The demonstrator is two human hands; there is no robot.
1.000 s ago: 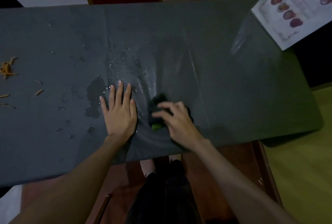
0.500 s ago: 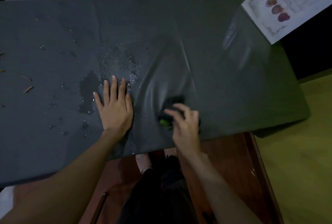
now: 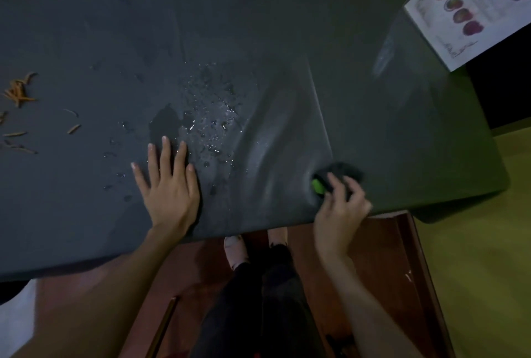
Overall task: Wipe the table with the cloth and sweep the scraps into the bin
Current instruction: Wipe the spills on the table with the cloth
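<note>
A dark grey table cover [image 3: 258,41] spans the view. My right hand [image 3: 340,208] grips a dark cloth with a green patch [image 3: 333,178] near the front edge, right of centre, pressing it on the cover. My left hand [image 3: 168,185] lies flat with fingers spread, left of centre. Water drops and a dark wet patch [image 3: 201,125] sit just beyond my left fingers. Orange scraps [image 3: 20,93] lie scattered at the far left. The cover is wrinkled [image 3: 267,142] between my hands. No bin is in view.
A white printed sheet with food pictures [image 3: 474,4] lies off the table's back right corner. Below the front edge are a red-brown floor [image 3: 382,245] and my legs and feet [image 3: 258,271]. Yellow-green floor [image 3: 482,242] lies to the right.
My right hand has slid the cloth to the right along the front edge, dragging wrinkles into the cover. My left hand has stayed flat in place.
</note>
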